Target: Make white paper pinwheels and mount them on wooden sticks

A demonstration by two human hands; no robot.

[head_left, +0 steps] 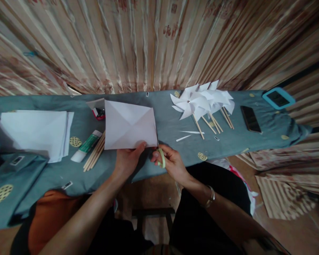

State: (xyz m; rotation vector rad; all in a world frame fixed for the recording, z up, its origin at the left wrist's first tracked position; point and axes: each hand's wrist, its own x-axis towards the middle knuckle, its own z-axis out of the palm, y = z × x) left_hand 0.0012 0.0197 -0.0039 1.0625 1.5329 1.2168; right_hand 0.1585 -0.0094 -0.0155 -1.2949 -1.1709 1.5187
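Observation:
A white sheet of paper [130, 122] with diagonal fold creases is pinched at its lower edge by my left hand [128, 161], thumb on top and the other fingers hidden beneath. My right hand [172, 162] grips scissors [162, 158] by their pale green handles. The scissors' blades meet the paper's lower right corner, though most of their length cannot be made out. Two thin white paper strips [187, 134] lie on the cloth to the right of the scissors.
Several paper pinwheels [194, 101] on wooden sticks lie at the back right, beside a dark phone [250, 119] and a blue-framed device [279, 98]. Left of my hands are loose sticks [95, 152], a green-and-white tube [86, 146], a small red box [99, 113] and stacked paper [34, 132].

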